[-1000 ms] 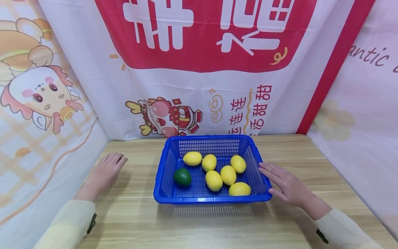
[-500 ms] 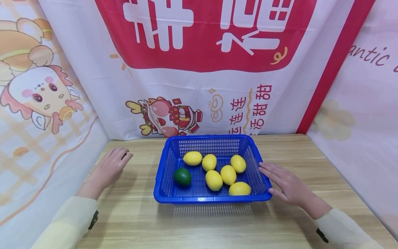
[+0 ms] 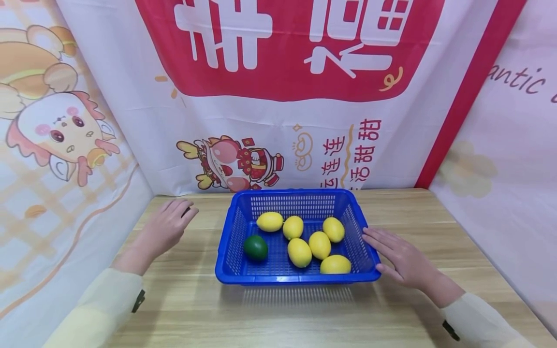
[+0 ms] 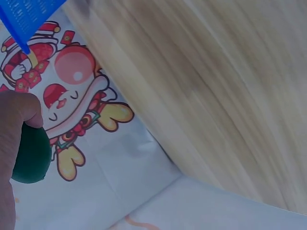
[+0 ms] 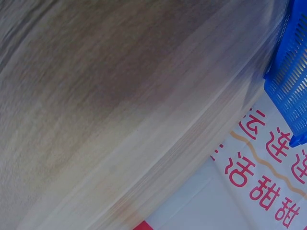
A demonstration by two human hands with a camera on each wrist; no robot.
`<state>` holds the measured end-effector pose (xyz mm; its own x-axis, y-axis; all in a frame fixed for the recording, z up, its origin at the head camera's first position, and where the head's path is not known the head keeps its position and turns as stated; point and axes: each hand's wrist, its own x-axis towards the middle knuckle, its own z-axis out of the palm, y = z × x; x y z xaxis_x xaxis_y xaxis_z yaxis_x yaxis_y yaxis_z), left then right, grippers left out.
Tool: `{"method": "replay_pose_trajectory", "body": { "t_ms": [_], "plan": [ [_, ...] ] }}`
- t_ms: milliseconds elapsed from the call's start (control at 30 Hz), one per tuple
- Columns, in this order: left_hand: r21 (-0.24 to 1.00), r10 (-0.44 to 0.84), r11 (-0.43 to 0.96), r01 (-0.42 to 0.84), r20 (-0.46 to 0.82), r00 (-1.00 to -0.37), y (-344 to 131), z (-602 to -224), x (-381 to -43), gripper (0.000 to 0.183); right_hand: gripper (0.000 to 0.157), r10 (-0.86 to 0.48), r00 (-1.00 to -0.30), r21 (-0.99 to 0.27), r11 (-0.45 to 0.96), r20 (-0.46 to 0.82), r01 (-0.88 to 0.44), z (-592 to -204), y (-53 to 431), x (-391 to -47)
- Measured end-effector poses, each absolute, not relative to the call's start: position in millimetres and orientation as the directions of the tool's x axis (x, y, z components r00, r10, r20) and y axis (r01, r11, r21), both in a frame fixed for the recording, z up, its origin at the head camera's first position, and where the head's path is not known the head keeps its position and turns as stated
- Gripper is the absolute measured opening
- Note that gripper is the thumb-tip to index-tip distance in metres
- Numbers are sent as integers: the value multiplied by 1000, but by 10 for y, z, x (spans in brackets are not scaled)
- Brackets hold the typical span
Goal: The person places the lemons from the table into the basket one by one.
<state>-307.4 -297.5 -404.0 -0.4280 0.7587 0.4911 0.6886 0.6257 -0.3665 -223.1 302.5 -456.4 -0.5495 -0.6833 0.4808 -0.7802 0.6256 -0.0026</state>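
Observation:
My left hand (image 3: 167,229) is raised over the left side of the table, apart from the basket, and grips a smooth, rounded dark green fruit (image 4: 32,155). In the head view the fingers hide nearly all of this fruit. A blue plastic basket (image 3: 304,279) stands mid-table. Several yellow lemons (image 3: 299,253) lie in its middle and right part, and another dark green fruit (image 3: 256,248) lies at its left. My right hand (image 3: 402,258) rests against the basket's right rim with fingers extended. The right wrist view shows the basket's edge but not the hand.
The wooden table (image 3: 278,319) meets a printed white cloth (image 3: 243,113) just behind the basket. More printed cloth hangs at the left (image 3: 69,159) and right (image 3: 491,145), closing in the table's sides.
My left hand, gripping the dark green fruit, has moved right and away from me, closer to the basket. The right hand, the basket and the fruit inside have stayed put.

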Motion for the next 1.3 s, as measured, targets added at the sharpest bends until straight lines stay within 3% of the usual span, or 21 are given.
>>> {"method": "replay_pose_trajectory", "body": {
  "t_ms": [467, 600, 733, 867, 1000, 1300],
  "plan": [
    [-403, 787, 575, 712, 510, -347, -2662, -3855, -3041, 23, 60, -681, -559, -5, 633, 474, -774, -4590, 3034, -2230],
    [-400, 789, 577, 712, 498, -359, -2569, -3807, -3031, 34, 59, -681, -559, -3, 634, 473, -774, -4588, 3033, -2231],
    [-395, 794, 577, 715, 476, -377, -2468, -3760, -3006, 18, 60, -680, -564, -3, 637, 469, -771, -4584, 3029, -2229],
    [-396, 801, 571, 719, 459, -384, -2360, -3710, -2977, 37, 59, -679, -562, -8, 634, 472, -773, -4587, 3031, -2231],
    [-392, 809, 562, 728, 444, -385, -2253, -3661, -2953, 45, 59, -680, -558, -11, 630, 476, -777, -4597, 3038, -2233],
    [-412, 838, 523, 746, 410, -361, -2052, -3598, -2914, 47, 60, -673, -572, -20, 639, 469, -769, -4607, 3043, -2233]
  ]
}}
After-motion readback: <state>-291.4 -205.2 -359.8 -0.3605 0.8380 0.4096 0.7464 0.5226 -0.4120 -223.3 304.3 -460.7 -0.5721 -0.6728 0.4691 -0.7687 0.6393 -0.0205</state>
